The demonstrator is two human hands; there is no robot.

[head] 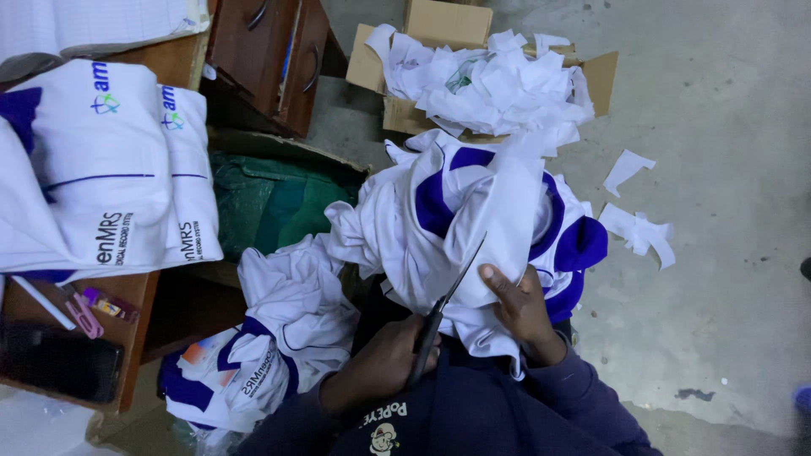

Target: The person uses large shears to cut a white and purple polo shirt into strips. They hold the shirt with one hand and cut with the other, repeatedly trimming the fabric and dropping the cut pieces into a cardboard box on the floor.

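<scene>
My left hand (380,363) is closed around the handles of dark scissors (448,300), whose blades point up and to the right over a white garment with blue trim (473,203). My right hand (519,308) grips that garment's white cloth just right of the blades. The garment is bunched on my lap, above my dark blue sweater.
A cardboard box (604,76) full of white fabric scraps stands behind the garment. Loose scraps (638,228) lie on the concrete floor at right. Folded white shirts (110,169) are stacked on a wooden desk (139,295) at left, with a phone (59,363) and more garments (279,338) below.
</scene>
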